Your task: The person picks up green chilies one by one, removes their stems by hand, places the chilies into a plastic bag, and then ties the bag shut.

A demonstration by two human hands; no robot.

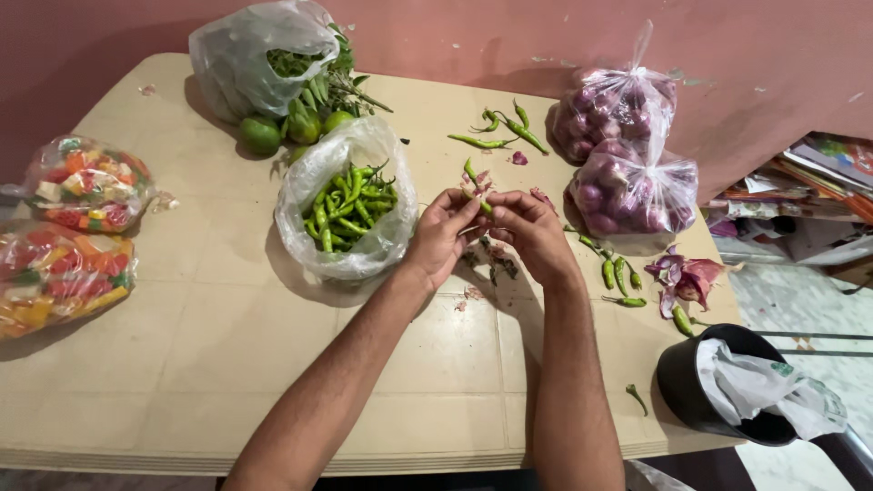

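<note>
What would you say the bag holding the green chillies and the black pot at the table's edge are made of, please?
Bag of green chillies: thin clear plastic film, crinkled and glossy, contents showing through. Black pot: probably moulded plastic, with a smooth, faintly shiny wall; metal cannot be ruled out.

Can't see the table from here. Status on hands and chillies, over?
Left hand and right hand together pinching one green chilli. Open chilli bag beside left hand. Nothing blocking.

Beige table [227, 336]. Landmark: open chilli bag [350, 205], centre. Behind it: greens bag [264, 59], limes [261, 135]. Left: two snack bags [86, 182] [59, 273]. Right: loose chillies [618, 273], onion bags [627, 186], onion peel [684, 275]. Far right, at the edge: black pot [682, 386].
</note>
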